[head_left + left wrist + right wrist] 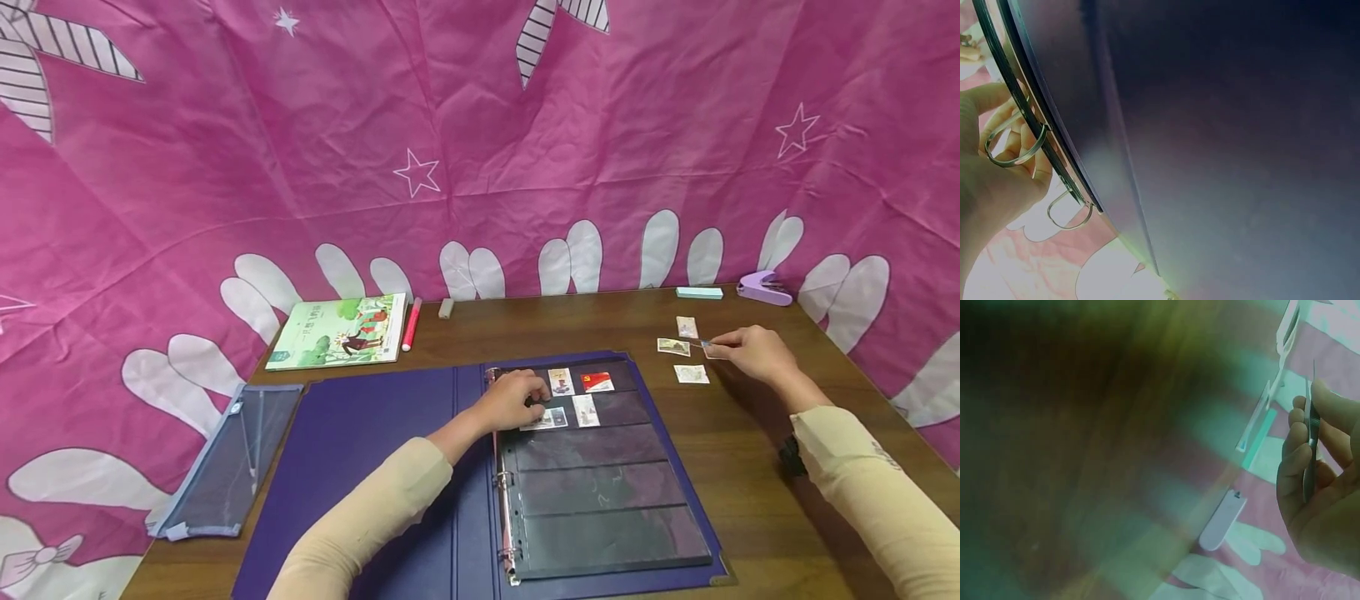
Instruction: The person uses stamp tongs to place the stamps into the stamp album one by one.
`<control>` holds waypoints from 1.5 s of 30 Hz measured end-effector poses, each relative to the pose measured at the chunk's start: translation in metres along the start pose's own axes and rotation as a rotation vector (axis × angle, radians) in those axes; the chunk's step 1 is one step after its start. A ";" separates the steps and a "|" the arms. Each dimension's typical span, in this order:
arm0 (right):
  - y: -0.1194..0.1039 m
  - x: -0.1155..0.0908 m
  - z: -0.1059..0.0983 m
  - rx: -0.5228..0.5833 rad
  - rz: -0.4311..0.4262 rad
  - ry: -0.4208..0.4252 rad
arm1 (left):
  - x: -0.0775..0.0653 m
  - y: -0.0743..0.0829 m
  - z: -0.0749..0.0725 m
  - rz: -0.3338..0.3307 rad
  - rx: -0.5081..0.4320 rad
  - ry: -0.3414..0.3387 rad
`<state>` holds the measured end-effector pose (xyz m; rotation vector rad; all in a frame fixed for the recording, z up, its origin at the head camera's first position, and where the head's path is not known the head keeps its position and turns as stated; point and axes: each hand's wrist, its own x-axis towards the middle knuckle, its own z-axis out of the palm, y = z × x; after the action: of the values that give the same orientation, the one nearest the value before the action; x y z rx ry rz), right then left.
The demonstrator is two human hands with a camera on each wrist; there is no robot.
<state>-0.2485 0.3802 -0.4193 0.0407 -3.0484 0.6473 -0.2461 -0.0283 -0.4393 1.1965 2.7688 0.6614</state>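
Note:
My right hand (753, 354) grips a pair of metal tweezers (1312, 428), their tips apart. In the head view that hand is over the table's right side, beside a loose stamp (673, 347), with another stamp (686, 327) behind it and a third stamp (691, 374) in front. A further stamp lies at the fingertips, partly covered. My left hand (513, 402) rests at the upper left of the black stamp page (592, 487), fingers bent loosely near a stamp (547, 419). Also in the top rows are a red stamp (597, 382) and two pale stamps.
A blue ring binder (382, 467) lies spread under the page. To its left are a mesh zip pouch (251, 450) and a green book (337, 332). Along the back stand a red marker (411, 325), an eraser (446, 308), a teal box (699, 292) and a purple stapler (763, 287).

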 end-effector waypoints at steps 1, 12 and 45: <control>0.002 0.000 -0.001 -0.009 0.010 -0.004 | 0.000 0.000 0.000 0.000 -0.002 -0.002; 0.030 -0.010 -0.017 -0.050 0.142 0.017 | 0.002 0.001 0.003 -0.001 -0.020 -0.005; 0.039 -0.001 -0.020 -0.134 0.210 -0.013 | 0.004 -0.003 -0.003 -0.030 -0.027 -0.001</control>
<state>-0.2480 0.4240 -0.4167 -0.2828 -3.1261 0.4508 -0.2512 -0.0287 -0.4374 1.1472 2.7620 0.6925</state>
